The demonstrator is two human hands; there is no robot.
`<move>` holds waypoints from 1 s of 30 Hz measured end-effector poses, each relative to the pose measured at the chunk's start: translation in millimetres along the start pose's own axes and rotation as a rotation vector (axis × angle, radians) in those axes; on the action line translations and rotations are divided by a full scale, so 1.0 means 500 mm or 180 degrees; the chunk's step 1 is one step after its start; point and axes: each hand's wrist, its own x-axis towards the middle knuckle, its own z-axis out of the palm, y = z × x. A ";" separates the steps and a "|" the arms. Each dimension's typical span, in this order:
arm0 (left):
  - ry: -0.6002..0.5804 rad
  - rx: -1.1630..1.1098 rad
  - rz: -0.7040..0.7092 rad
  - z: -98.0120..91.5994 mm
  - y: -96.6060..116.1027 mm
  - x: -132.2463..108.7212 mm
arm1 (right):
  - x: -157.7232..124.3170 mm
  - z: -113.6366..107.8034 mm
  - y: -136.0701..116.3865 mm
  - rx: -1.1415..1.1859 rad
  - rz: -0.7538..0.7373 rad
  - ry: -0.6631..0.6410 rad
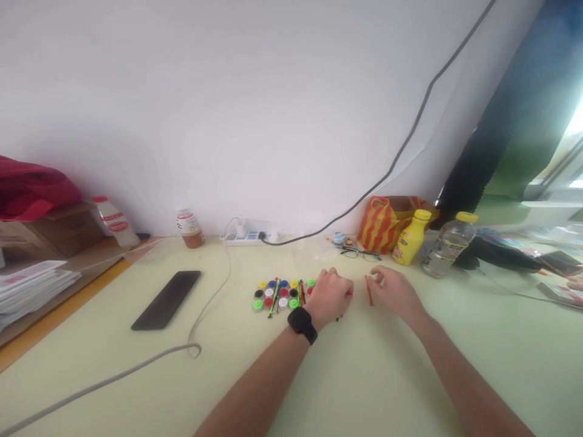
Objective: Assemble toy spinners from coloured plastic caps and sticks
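Note:
My right hand [395, 295] pinches the upper end of a thin red stick [369, 291], which looks like a small paintbrush, just above the table. To its left is my left hand [328, 296], closed, with a black watch [302, 325] on the wrist. A bit of red shows at its fingertips, but what it holds is hidden. Partly under the left hand lie rows of small paint pots [283, 302] with yellow, blue, black, white, red and green lids. Thin coloured sticks, a green one [274, 298] among them, lie across the pots.
A black phone [166, 300] lies at left beside a grey cable [113, 379]. Along the wall stand a brown-filled bottle [190, 228], a power strip [248, 238], glasses [361, 253], a striped bag [381, 226], a yellow bottle [411, 238] and a clear bottle [450, 246].

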 end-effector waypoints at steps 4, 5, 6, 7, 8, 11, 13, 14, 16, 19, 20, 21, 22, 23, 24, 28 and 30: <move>0.0125 0.0329 -0.0023 -0.009 -0.007 -0.004 | -0.001 -0.031 0.020 -0.0440 0.0136 0.0146; 0.0127 0.0351 -0.0034 -0.013 -0.008 -0.005 | -0.003 -0.032 0.024 -0.0493 0.0152 0.0071; 0.0106 0.0351 -0.0047 -0.017 -0.008 -0.007 | -0.005 -0.032 0.027 -0.0534 0.0148 -0.0011; 0.0065 0.0335 -0.0051 -0.021 -0.009 -0.008 | -0.007 -0.029 0.029 -0.0576 0.0121 -0.0081; 0.0008 0.0312 -0.0044 -0.024 -0.009 -0.009 | -0.008 -0.026 0.030 -0.0626 0.0083 -0.0131; -0.0162 0.0235 0.0026 -0.030 -0.011 -0.012 | -0.007 -0.019 0.035 -0.0750 -0.0025 -0.0185; -0.0217 0.0138 0.0076 -0.033 -0.011 -0.014 | -0.003 -0.020 0.035 -0.0687 -0.0027 -0.0119; -0.0196 0.0066 0.0073 -0.035 -0.011 -0.015 | 0.000 -0.023 0.034 -0.0578 -0.0009 -0.0053; -0.0067 -0.0158 -0.0017 -0.039 -0.009 -0.013 | 0.004 -0.029 0.023 -0.0131 0.0022 0.0090; 0.0228 -0.0836 -0.0232 -0.046 -0.002 -0.004 | 0.000 -0.037 -0.014 0.1163 0.0046 0.0080; 0.0308 -0.1160 -0.0262 -0.048 0.001 0.000 | -0.004 -0.038 -0.029 0.1673 0.0074 -0.0027; 0.0376 -0.1518 -0.0270 -0.049 0.004 0.005 | -0.009 -0.037 -0.045 0.2138 0.0121 -0.0191; 0.0447 -0.1887 -0.0281 -0.049 0.008 0.010 | -0.014 -0.035 -0.060 0.2540 0.0171 -0.0379; 0.0507 -0.2246 -0.0313 -0.049 0.011 0.015 | -0.020 -0.032 -0.073 0.2862 0.0239 -0.0546; 0.0556 -0.2578 -0.0384 -0.049 0.013 0.018 | -0.025 -0.028 -0.083 0.3100 0.0320 -0.0697; 0.0712 -0.3281 -0.0810 -0.048 0.016 0.023 | -0.034 -0.016 -0.098 0.3324 0.0565 -0.0661; 0.0784 -0.3255 -0.0829 -0.050 0.014 0.022 | -0.033 -0.016 -0.097 0.3272 0.0463 -0.0509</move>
